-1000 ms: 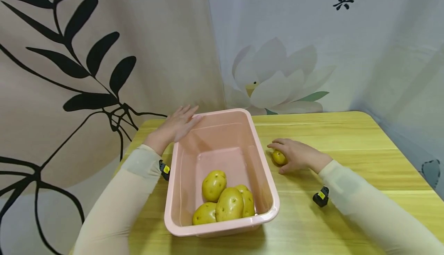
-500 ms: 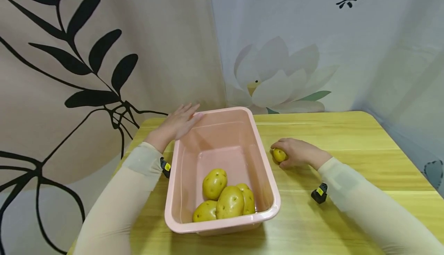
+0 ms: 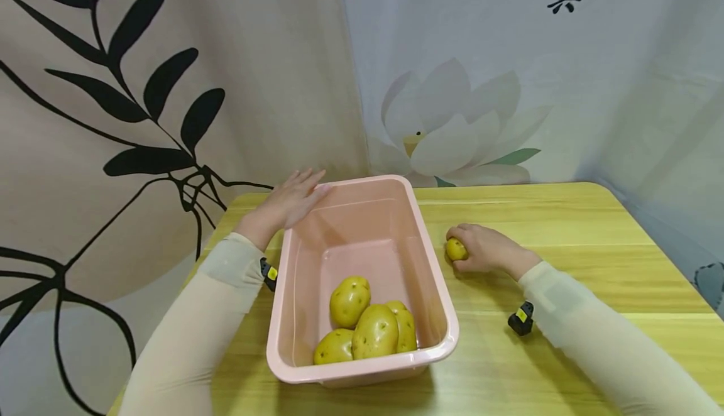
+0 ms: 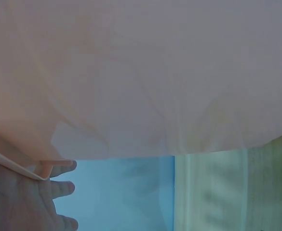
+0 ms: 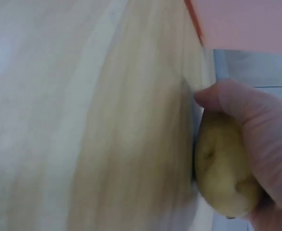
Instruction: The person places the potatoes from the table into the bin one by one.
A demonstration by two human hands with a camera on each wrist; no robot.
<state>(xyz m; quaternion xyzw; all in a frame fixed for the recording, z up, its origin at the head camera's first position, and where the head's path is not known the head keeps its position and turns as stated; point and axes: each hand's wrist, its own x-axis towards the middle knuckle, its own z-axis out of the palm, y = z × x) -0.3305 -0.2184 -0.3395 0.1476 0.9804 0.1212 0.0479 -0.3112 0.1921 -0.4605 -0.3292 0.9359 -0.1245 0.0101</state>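
A pink plastic basin [image 3: 362, 259] stands on the table with several yellow potatoes at its near end, among them one large potato [image 3: 375, 333] leaning on the others. My left hand [image 3: 279, 208] rests on the basin's far left corner, its fingers stretched out past the rim; the left wrist view has this hand [image 4: 22, 202] beside the basin's wall. To the right of the basin, my right hand [image 3: 488, 249] grips a smaller potato [image 3: 455, 249]. In the right wrist view, thumb and fingers curl round this potato [image 5: 223, 166], which appears at or just above the table surface.
The wooden table [image 3: 543, 215] extends right of the basin, its far edge close to a printed curtain [image 3: 452, 39]. A small black device [image 3: 521, 319] is worn at the right wrist, another [image 3: 268, 274] at the left.
My right hand has closed its fingers round the small potato, moving slightly. The left hand stays on the basin's corner, and the basin with its potatoes has kept its place.
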